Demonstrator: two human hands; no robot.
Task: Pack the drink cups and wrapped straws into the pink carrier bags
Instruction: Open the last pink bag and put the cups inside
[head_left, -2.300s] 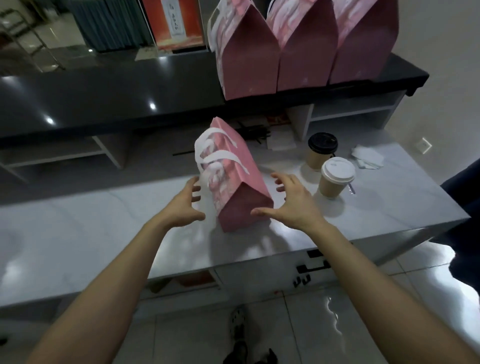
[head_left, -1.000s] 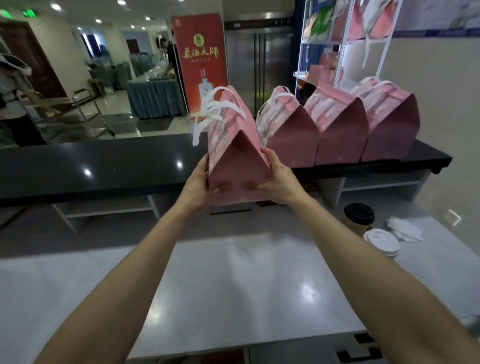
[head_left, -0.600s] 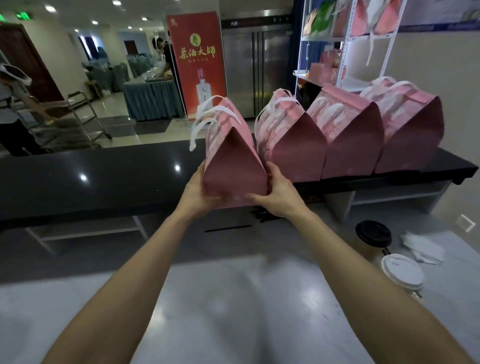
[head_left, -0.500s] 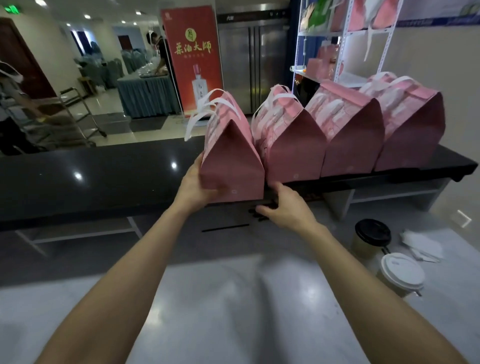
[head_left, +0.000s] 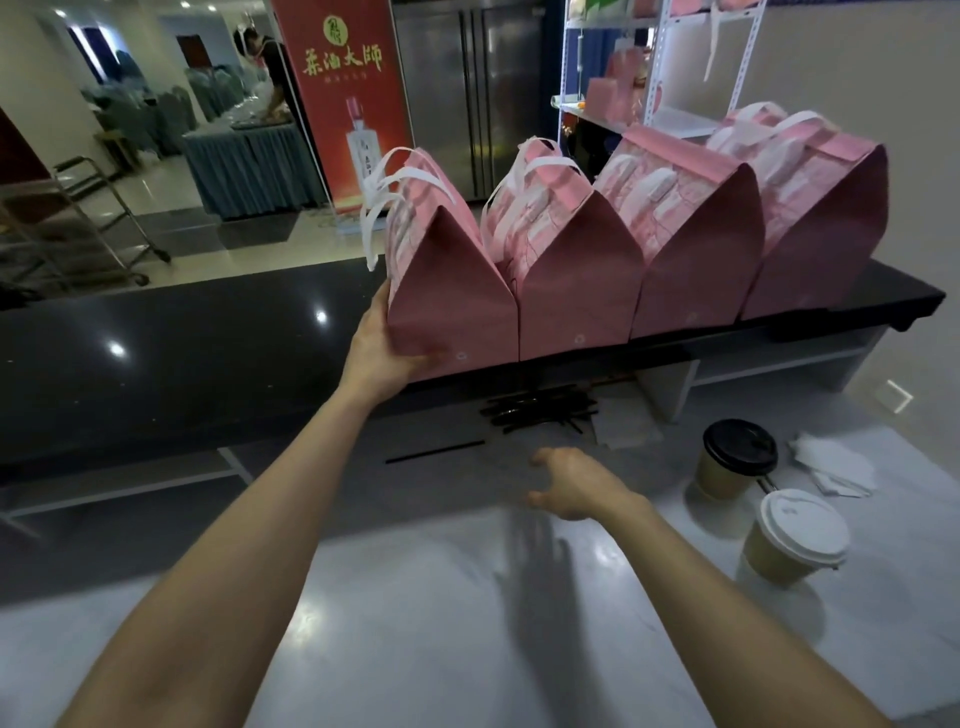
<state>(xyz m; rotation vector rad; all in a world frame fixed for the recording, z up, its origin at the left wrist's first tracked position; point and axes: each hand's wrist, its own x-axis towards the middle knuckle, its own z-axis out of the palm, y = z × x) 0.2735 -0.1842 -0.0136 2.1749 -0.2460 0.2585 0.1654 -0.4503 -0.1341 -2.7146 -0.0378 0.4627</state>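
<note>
Several closed pink carrier bags with white handles stand in a row on the black upper counter (head_left: 182, 332). The leftmost pink bag (head_left: 452, 306) touches its neighbour (head_left: 576, 291). My left hand (head_left: 382, 345) grips the leftmost bag's lower left corner, thumb across its front. My right hand (head_left: 574, 486) hovers over the white lower counter (head_left: 415, 597), fingers loosely curled, holding nothing. A paper cup with a black lid (head_left: 735, 460) and one with a white lid (head_left: 792, 538) stand at the right. Black wrapped straws (head_left: 540, 410) lie in a pile under the upper counter.
One loose black straw (head_left: 434, 452) lies left of the pile. White napkins (head_left: 831, 465) sit by the cups at the right edge. A red banner (head_left: 343, 104) and a white shelf rack (head_left: 675, 67) stand behind the counter. A person works at a far table.
The pink bag was lifted from the white counter and set on the black counter beside the others. My right hand has let go and dropped down; my left hand still holds the bag.
</note>
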